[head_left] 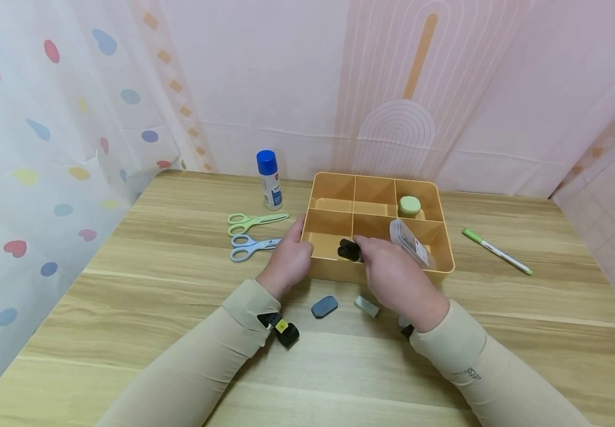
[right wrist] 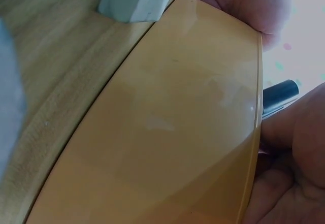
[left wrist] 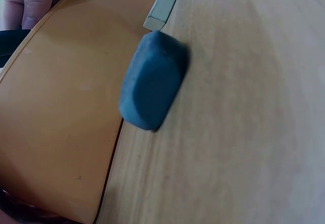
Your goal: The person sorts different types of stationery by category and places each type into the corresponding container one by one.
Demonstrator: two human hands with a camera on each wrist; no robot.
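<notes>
Gripping the orange divided organizer (head_left: 334, 270) with our left hand (head_left: 289, 260), we should guide the black cylinder (head_left: 348, 250), pinched in our right hand (head_left: 400, 280) at the front-left compartment (head_left: 323, 242), clear of the rim (head_left: 328, 258).

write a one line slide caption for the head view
The left hand grips an orange tray while the right hand holds a black marker near its front edge, scissors to the left.

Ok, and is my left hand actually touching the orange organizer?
Touching. The head view shows your left hand holding the orange organizer at its near left corner, with no gap between skin and plastic.
</notes>
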